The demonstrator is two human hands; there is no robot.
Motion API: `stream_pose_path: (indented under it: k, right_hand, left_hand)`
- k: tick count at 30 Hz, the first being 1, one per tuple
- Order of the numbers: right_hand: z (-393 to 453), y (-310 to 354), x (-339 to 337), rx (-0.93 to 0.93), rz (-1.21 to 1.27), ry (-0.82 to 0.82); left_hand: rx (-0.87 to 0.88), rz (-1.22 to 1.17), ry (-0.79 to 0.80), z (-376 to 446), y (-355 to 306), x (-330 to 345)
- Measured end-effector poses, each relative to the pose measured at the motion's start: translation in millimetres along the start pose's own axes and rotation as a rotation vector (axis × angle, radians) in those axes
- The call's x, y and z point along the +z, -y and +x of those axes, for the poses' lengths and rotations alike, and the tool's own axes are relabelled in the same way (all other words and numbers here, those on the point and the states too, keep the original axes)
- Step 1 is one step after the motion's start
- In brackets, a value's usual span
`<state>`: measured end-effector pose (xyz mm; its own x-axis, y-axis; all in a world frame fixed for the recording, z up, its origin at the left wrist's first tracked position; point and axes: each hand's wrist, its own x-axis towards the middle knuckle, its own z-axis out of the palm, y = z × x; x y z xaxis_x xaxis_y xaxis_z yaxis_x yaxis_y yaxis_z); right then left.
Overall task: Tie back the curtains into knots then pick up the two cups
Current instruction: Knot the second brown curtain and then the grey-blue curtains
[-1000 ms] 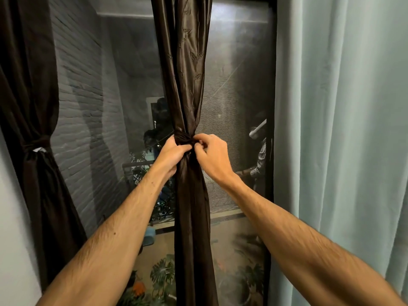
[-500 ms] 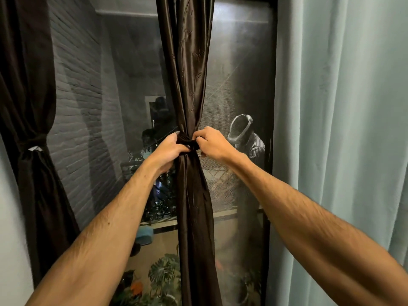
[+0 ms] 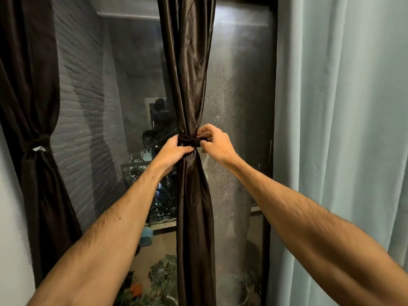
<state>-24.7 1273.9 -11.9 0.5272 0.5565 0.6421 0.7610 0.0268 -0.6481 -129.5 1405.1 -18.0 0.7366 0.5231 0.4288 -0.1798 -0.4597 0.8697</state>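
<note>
A dark brown satin curtain [image 3: 189, 69] hangs in the middle of the window, gathered at mid-height by a dark tie band [image 3: 190, 142]. My left hand [image 3: 171, 152] grips the gathered curtain just left of the band. My right hand [image 3: 217, 143] pinches the band's loose end on the right side. A second dark curtain [image 3: 33, 89] at the far left is cinched by its own band [image 3: 37, 146]. No cups are in view.
A pale blue-grey curtain [image 3: 344, 129] fills the right side. The window glass [image 3: 240, 89] shows a grey brick wall [image 3: 84, 102] and potted plants [image 3: 161, 277] outside below.
Both hands have stayed on the band around the middle curtain. My right hand has drawn a little to the right, pulling the band's end out. The view has shifted slightly.
</note>
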Motion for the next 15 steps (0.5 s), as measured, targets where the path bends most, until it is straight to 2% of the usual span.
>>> stream_pose_path:
  k: [7, 11, 15]
  right_hand:
    - [-2.5, -1.7, 1.1, 0.037, 0.063, -0.066]
    - [-4.7, -6.1, 0.5, 0.063, 0.089, -0.063]
    - [-6.3, -17.0, -2.6, 0.071, 0.011, -0.058]
  left_hand:
    - [-0.032, -0.069, 0.092, -3.5, 2.4, -5.1]
    - [-0.018, -0.062, 0.053, -2.0, 10.5, -7.3]
    - [0.003, -0.005, -0.010, -0.2, 14.9, -12.6]
